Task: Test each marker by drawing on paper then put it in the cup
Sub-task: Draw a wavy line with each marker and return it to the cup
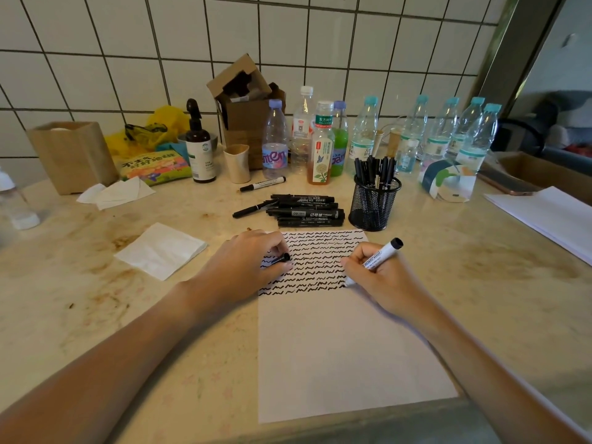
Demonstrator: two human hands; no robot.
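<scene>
Broad marbled surface, stained brown in places. Lying on it near the front edge, a sheet of paper, upper part filled with rows of black squiggles. Behind the paper, a black mesh cup holding upright markers, and just left of it a pile of black markers. Left hand resting on the paper, curled round a black cap. Right hand gripping a white marker, tip down on the paper's right edge.
</scene>
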